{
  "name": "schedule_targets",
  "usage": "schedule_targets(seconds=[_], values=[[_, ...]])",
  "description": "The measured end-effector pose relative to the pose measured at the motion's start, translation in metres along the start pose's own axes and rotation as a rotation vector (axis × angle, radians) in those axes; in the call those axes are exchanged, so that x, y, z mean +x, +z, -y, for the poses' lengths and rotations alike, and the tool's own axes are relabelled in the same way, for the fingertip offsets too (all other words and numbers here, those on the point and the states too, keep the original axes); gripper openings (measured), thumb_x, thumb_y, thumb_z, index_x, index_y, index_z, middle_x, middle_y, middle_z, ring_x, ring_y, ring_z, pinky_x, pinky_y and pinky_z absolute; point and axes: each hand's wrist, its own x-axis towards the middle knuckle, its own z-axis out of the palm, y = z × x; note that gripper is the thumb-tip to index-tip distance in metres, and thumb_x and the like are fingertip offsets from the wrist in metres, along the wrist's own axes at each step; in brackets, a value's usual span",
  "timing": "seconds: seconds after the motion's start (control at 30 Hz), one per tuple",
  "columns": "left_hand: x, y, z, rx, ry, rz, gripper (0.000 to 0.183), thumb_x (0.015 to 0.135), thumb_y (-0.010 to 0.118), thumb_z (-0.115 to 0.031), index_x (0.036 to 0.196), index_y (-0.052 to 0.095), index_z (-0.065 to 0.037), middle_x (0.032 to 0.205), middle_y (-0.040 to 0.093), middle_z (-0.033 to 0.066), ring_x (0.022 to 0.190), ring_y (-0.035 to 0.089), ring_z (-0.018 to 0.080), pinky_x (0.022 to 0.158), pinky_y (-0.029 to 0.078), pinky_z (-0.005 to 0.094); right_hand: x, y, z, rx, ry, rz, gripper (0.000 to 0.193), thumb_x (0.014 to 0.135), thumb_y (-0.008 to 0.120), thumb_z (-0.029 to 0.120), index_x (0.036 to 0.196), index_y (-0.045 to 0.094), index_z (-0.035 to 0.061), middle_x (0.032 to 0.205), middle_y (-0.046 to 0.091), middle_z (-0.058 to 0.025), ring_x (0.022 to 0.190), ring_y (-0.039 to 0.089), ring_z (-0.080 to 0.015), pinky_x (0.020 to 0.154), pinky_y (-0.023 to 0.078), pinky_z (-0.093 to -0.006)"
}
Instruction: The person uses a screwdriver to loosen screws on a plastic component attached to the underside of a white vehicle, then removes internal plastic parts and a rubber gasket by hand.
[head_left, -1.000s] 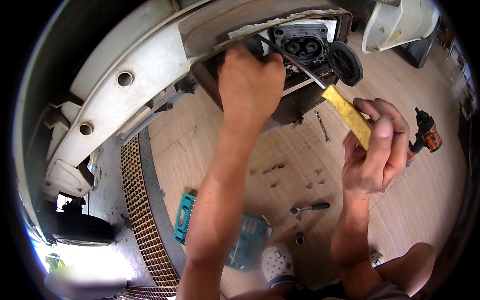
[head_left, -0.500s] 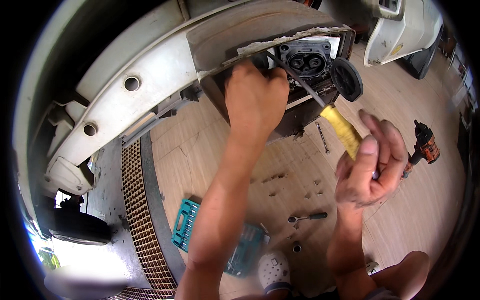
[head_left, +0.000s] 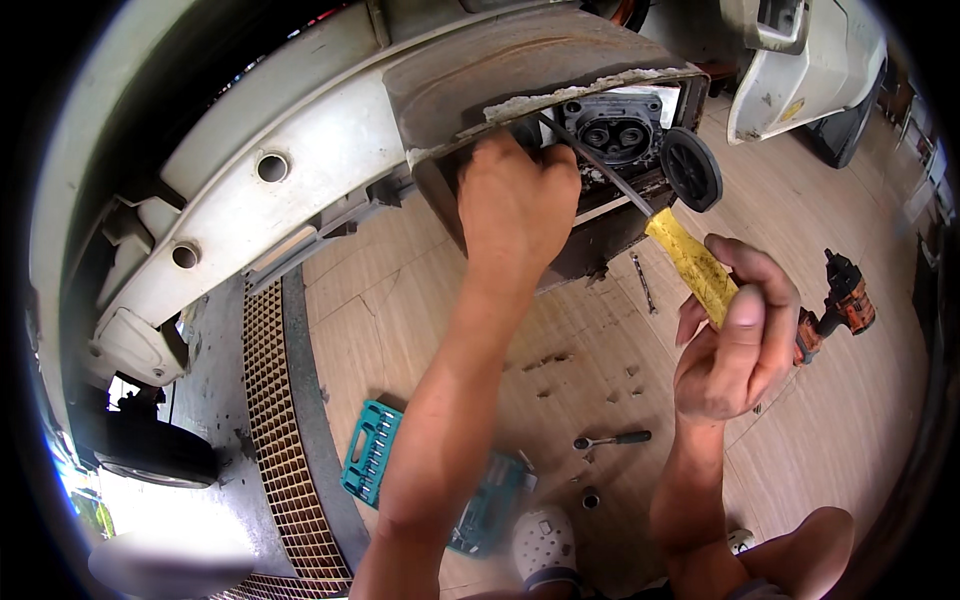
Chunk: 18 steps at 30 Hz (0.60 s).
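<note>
Right hand (head_left: 735,350): in the head view, the grip is pinching the rear of a long steel screwdriver with a yellow handle (head_left: 690,262), thumb set against curled fingers.
Screwdriver: aloft on a slant, shaft running up-left into the mouth of a brown, rust-stained metal box (head_left: 485,65), just under its ragged upper edge; the tip is hard to make out.
Left hand (head_left: 520,210): in at the left part of that mouth, knuckles up, fingertips hidden; whether the grip is spread or pinching anything, I cannot tell.
Box mouth: right of the left hand sits a black part with two round ports (head_left: 617,138); at the right edge, a round, black, spoked cap (head_left: 691,170) stands out.
Beige floor (head_left: 370,320): slim metal wrench (head_left: 642,283) below the box's lower edge, orange-and-black power tool (head_left: 848,300) towards the right edge, dark-handled ratchet (head_left: 625,438) lower down.
Teal tool case (head_left: 368,460): lying near the floor's left edge, partly behind the left forearm (head_left: 450,420).
</note>
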Motion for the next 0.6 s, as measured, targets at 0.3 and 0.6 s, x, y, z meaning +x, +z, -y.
schedule_targets(seconds=[0.3,0.6], values=[[0.001,0.005,0.005,-0.054,0.014,-0.05,0.031,0.08,0.061,-0.02,0.074,0.066,0.01,0.065,0.07,0.0162,0.068,0.068,0.0275,0.073,0.052,0.0347,-0.003,-0.001,-0.005,-0.125,-0.065,0.031,0.033,0.097,0.058,0.015,0.118,0.052,-0.0097,0.115,0.063,-0.0279,0.074,0.057,-0.0145,0.064,0.045,-0.0255],[0.003,0.012,0.02,0.121,0.138,-0.126,0.029,0.081,0.058,-0.02,0.075,0.071,0.005,0.067,0.07,0.0146,0.072,0.067,0.0299,0.08,0.05,0.0358,-0.006,0.005,-0.003,-0.064,0.014,-0.027,0.033,0.094,0.063,0.011,0.117,0.053,-0.0096,0.108,0.067,-0.0245,0.083,0.06,-0.0145,0.068,0.046,-0.0215]])
